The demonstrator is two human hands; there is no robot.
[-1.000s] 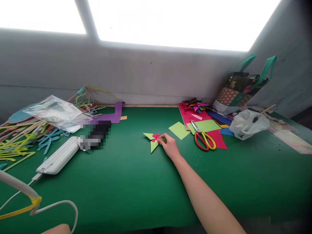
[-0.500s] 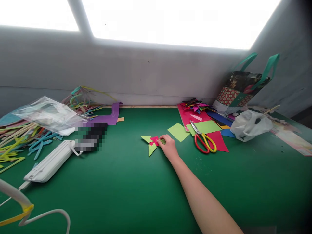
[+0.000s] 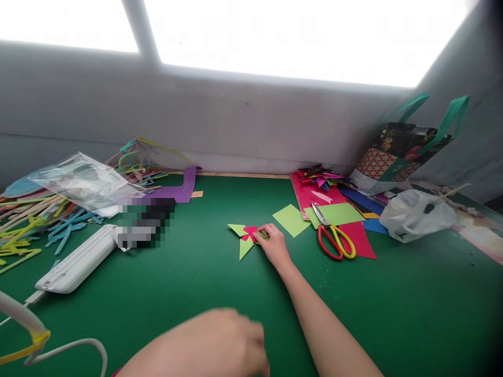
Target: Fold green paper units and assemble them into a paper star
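Scissors and a green sheet are lying just right of the right hand, which is pinching the paper pinwheel flat on the green mat — nothing blocking it. The left hand is newly rising into view, blurred — whether open or closed, I cannot tell.

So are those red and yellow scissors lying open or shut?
Shut: the scissors lie flat on the paper sheets, blades together in one line and the two handle loops side by side.

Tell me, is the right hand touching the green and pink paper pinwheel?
Touching: the head view shows the right hand fingertips resting on the paper pinwheel.
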